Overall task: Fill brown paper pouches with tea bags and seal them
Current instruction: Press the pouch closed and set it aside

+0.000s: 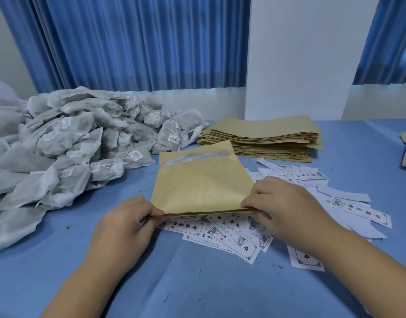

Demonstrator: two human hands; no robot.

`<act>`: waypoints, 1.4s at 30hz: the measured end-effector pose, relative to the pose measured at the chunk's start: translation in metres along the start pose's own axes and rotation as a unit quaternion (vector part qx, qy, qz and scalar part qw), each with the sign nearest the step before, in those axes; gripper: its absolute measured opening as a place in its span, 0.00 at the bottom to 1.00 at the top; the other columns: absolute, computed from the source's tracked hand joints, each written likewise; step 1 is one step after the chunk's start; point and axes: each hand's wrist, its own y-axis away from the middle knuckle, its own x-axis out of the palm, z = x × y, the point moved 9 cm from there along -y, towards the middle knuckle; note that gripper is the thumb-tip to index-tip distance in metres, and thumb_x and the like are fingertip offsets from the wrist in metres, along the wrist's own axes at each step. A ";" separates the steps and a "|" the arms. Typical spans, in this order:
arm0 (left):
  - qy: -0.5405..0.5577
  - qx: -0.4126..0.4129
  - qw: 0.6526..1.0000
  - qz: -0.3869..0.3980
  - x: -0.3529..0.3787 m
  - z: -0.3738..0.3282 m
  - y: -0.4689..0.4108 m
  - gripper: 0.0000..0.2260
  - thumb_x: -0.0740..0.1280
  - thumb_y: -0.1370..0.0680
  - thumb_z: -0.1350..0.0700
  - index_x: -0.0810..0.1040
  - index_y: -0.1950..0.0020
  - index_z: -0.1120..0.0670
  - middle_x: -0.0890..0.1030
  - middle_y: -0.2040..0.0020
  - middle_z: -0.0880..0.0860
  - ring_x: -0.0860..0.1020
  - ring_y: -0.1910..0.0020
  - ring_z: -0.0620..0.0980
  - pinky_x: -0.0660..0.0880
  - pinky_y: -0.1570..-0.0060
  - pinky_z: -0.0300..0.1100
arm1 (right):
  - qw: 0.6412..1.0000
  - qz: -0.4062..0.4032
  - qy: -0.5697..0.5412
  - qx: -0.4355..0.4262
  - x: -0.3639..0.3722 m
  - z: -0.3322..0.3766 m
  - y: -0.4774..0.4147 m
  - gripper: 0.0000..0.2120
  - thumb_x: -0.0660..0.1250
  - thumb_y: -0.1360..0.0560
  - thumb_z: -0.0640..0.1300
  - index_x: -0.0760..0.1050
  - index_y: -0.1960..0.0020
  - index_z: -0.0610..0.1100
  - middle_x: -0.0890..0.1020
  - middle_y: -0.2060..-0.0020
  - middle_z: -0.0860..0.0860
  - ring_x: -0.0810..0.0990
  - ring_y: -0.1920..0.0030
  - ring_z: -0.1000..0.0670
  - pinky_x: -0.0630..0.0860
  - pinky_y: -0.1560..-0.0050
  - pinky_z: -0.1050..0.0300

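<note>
A brown paper pouch (198,182) sat at the centre of the frame, its far end with a pale clear strip lying on the table (197,290) and its near edge lifted a little above it. The left hand (128,218) pinched the near left corner of the pouch between curled fingers and thumb, and the right hand (283,203) pinched the near right corner the same way, fingers bent over the top face. Whether the near edge was parted open could not be told. Under and to the right of the pouch lay scattered white paper labels (222,234) printed with dark characters and borders. Just behind the pouch, right of centre, stood a flat stack of brown pouches (268,138). A big heap of grey-white tea bags (60,145) with small tags filled the left side. A blue cloth covered the table, and blue curtains (133,40) hung across the upper left of the frame.
</note>
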 end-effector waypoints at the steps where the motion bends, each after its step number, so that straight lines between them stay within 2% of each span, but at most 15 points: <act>1: -0.009 0.010 1.000 -0.006 -0.001 -0.002 0.000 0.07 0.74 0.28 0.61 0.82 0.62 0.50 0.76 0.65 0.44 0.76 0.63 0.46 0.73 0.67 0.48 | 1.000 -0.018 0.011 -0.004 -0.002 0.000 0.000 0.08 0.80 0.38 0.37 0.83 0.62 0.46 0.78 0.69 0.51 0.78 0.67 0.45 0.73 0.77 0.55; 3: -0.045 0.056 0.997 -0.016 -0.002 -0.013 0.000 0.06 0.72 0.28 0.62 0.81 0.61 0.52 0.76 0.64 0.45 0.76 0.63 0.51 0.74 0.68 0.50 | 0.999 -0.039 0.027 -0.011 -0.003 0.002 -0.001 0.10 0.81 0.41 0.36 0.83 0.65 0.45 0.77 0.72 0.51 0.77 0.70 0.45 0.72 0.80 0.55; 7: -0.121 0.144 0.982 -0.015 0.003 -0.033 0.001 0.04 0.69 0.36 0.61 0.80 0.63 0.54 0.78 0.65 0.48 0.77 0.66 0.55 0.71 0.67 0.47 | 0.998 -0.046 0.034 -0.008 0.002 0.002 -0.001 0.12 0.79 0.44 0.30 0.81 0.67 0.44 0.76 0.73 0.50 0.77 0.70 0.45 0.73 0.79 0.55; 9: -0.130 0.147 0.980 -0.016 0.005 -0.034 0.002 0.01 0.69 0.36 0.60 0.80 0.66 0.55 0.77 0.67 0.48 0.76 0.69 0.55 0.70 0.69 0.46 | 0.998 -0.041 0.037 -0.009 0.005 0.004 -0.001 0.12 0.78 0.44 0.30 0.80 0.67 0.43 0.76 0.72 0.50 0.77 0.70 0.45 0.73 0.79 0.56; 13: -0.131 0.130 0.983 -0.019 0.005 -0.032 0.001 0.01 0.69 0.36 0.59 0.78 0.67 0.54 0.76 0.68 0.47 0.76 0.70 0.55 0.70 0.71 0.44 | 0.998 -0.025 0.050 -0.016 0.008 0.009 0.000 0.10 0.79 0.41 0.36 0.79 0.66 0.44 0.76 0.71 0.51 0.76 0.69 0.47 0.71 0.78 0.58; 18: -0.164 0.148 0.975 0.007 0.016 -0.043 -0.004 0.14 0.76 0.43 0.67 0.78 0.64 0.55 0.77 0.66 0.50 0.76 0.69 0.56 0.71 0.68 0.46 | 0.996 -0.053 0.059 -0.041 0.005 0.019 -0.001 0.08 0.78 0.40 0.39 0.80 0.66 0.45 0.76 0.71 0.51 0.75 0.71 0.47 0.69 0.77 0.60; 22: -0.183 0.197 0.962 0.046 0.031 -0.057 -0.005 0.13 0.82 0.41 0.61 0.77 0.69 0.54 0.74 0.70 0.49 0.75 0.72 0.54 0.70 0.71 0.44 | 0.993 -0.071 0.077 -0.051 0.007 0.023 -0.002 0.10 0.79 0.43 0.38 0.77 0.69 0.45 0.74 0.73 0.52 0.74 0.73 0.47 0.68 0.79 0.61; 26: -0.176 0.194 0.964 0.052 0.033 -0.056 -0.006 0.14 0.81 0.39 0.60 0.75 0.69 0.54 0.73 0.70 0.49 0.74 0.73 0.54 0.70 0.72 0.44 | 0.992 -0.078 0.076 -0.059 0.009 0.024 -0.001 0.13 0.78 0.44 0.36 0.75 0.69 0.44 0.74 0.72 0.51 0.73 0.73 0.47 0.68 0.80 0.59; 31: -0.188 0.197 0.962 0.038 0.035 -0.067 -0.011 0.14 0.80 0.41 0.60 0.76 0.65 0.54 0.74 0.67 0.50 0.74 0.71 0.55 0.71 0.72 0.47 | 0.992 -0.091 0.074 -0.043 0.005 0.021 -0.002 0.14 0.78 0.46 0.34 0.75 0.68 0.44 0.74 0.72 0.51 0.72 0.74 0.47 0.64 0.79 0.62; 34: -0.198 0.214 0.956 0.031 0.039 -0.081 -0.015 0.13 0.81 0.40 0.59 0.76 0.68 0.55 0.74 0.70 0.50 0.74 0.73 0.55 0.70 0.73 0.44 | 0.992 -0.083 0.087 -0.038 0.007 0.022 -0.003 0.13 0.78 0.46 0.35 0.76 0.68 0.44 0.74 0.71 0.51 0.72 0.74 0.47 0.62 0.78 0.62; 40: -0.191 0.211 0.958 0.025 0.043 -0.081 -0.013 0.14 0.80 0.41 0.62 0.74 0.70 0.56 0.72 0.71 0.51 0.72 0.74 0.55 0.66 0.75 0.43 | 0.993 -0.078 0.077 -0.049 0.007 0.024 -0.002 0.07 0.77 0.38 0.40 0.79 0.63 0.45 0.77 0.68 0.51 0.76 0.68 0.47 0.71 0.74 0.58; 42: -0.190 0.207 0.959 0.025 0.045 -0.082 -0.012 0.13 0.79 0.40 0.61 0.74 0.68 0.56 0.72 0.70 0.52 0.72 0.73 0.56 0.66 0.74 0.43 | 0.991 -0.085 0.088 -0.062 0.009 0.029 -0.004 0.08 0.77 0.39 0.39 0.78 0.66 0.46 0.76 0.70 0.52 0.74 0.70 0.47 0.69 0.74 0.59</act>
